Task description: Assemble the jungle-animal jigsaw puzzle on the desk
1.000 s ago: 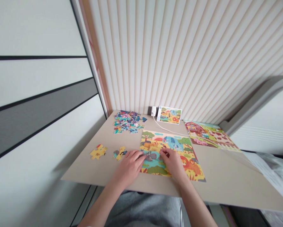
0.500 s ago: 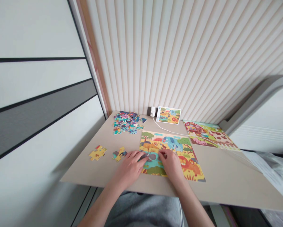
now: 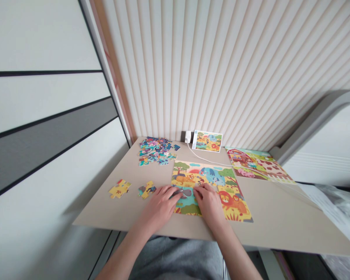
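Observation:
A colourful animal puzzle (image 3: 212,176) lies on the table, showing an elephant, lions and a hippo. My left hand (image 3: 164,200) rests at its left edge, fingers apart on the hippo area, holding nothing. My right hand (image 3: 208,198) is over the middle of the puzzle, its thumb and fingers pinched together; what they hold, if anything, is too small to tell. Left of my left hand lie a few loose pieces (image 3: 147,189) with yellow and teal, and farther left a yellow group of pieces (image 3: 120,188).
A heap of dark blue puzzle pieces (image 3: 155,149) sits at the back left. Against the pleated wall leans a picture card (image 3: 207,141), beside a white charger (image 3: 188,137) with a cable. A farm puzzle (image 3: 259,165) lies at the back right of the table (image 3: 280,214).
My right hand has shifted slightly left over the puzzle, its fingers nearer the hippo. My left hand stays in about the same place. The view has moved a little.

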Demonstrator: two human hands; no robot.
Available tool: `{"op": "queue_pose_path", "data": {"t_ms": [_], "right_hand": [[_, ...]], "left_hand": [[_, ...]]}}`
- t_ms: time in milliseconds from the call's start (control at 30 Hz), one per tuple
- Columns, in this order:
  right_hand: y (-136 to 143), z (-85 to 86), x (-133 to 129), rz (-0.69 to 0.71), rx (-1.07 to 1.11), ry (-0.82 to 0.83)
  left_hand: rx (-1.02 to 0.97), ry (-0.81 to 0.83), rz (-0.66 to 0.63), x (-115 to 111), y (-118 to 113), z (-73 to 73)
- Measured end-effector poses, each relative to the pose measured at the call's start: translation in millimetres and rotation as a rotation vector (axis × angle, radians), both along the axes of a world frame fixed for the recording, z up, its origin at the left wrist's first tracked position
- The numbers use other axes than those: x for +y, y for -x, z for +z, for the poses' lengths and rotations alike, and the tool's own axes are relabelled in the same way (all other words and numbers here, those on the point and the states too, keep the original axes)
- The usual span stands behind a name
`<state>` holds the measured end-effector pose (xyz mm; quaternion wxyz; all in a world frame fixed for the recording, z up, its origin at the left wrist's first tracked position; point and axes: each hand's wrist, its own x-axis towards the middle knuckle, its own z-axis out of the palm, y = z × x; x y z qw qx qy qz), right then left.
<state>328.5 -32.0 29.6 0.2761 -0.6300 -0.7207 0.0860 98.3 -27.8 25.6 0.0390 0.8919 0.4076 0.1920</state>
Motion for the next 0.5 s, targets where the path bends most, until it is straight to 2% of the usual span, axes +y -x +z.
{"op": "queue_pose_path", "data": {"t_ms": [200, 500], "right_hand": [[2, 4.1, -6, 0.098, -0.107, -0.044], [8, 14.5, -10, 0.158, -0.165, -0.059]], "left_hand": [[-0.004, -0.001, 0.0, 0, 0, 1.4], [-0.001, -0.01, -0.053, 1, 0, 2.5]]}}
